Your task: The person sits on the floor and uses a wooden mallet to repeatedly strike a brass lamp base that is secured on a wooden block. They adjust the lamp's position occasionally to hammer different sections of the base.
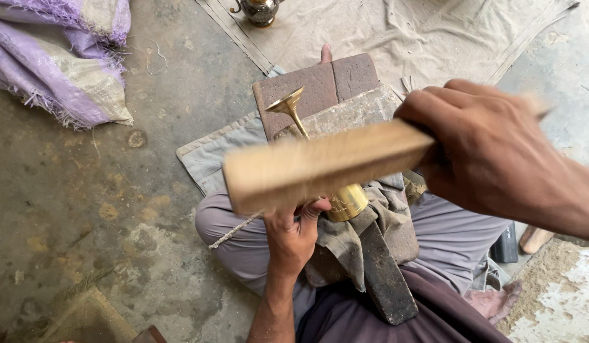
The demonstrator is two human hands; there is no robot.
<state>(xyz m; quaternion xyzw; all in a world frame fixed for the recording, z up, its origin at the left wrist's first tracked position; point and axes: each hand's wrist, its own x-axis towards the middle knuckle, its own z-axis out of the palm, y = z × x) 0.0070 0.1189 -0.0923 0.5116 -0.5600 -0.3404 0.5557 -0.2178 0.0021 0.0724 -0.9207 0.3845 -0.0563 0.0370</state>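
My right hand (491,152) grips one end of a flat wooden bat (320,166), which is blurred and stretches leftward above my lap. Under it lies a brass goblet-shaped piece (345,201) with a thin stem and a flared foot (287,101) pointing away from me. My left hand (295,232) holds the goblet's cup end from below, next to a grey cloth (348,238). The goblet rests over a dark metal bar (383,273) and a stone block (351,113) across my legs.
A reddish brick (316,86) lies beyond the block on a grey cloth. A brass pot (259,11) stands on a beige sheet at the top. Purple-edged sacks (59,57) lie at the upper left on a stained concrete floor.
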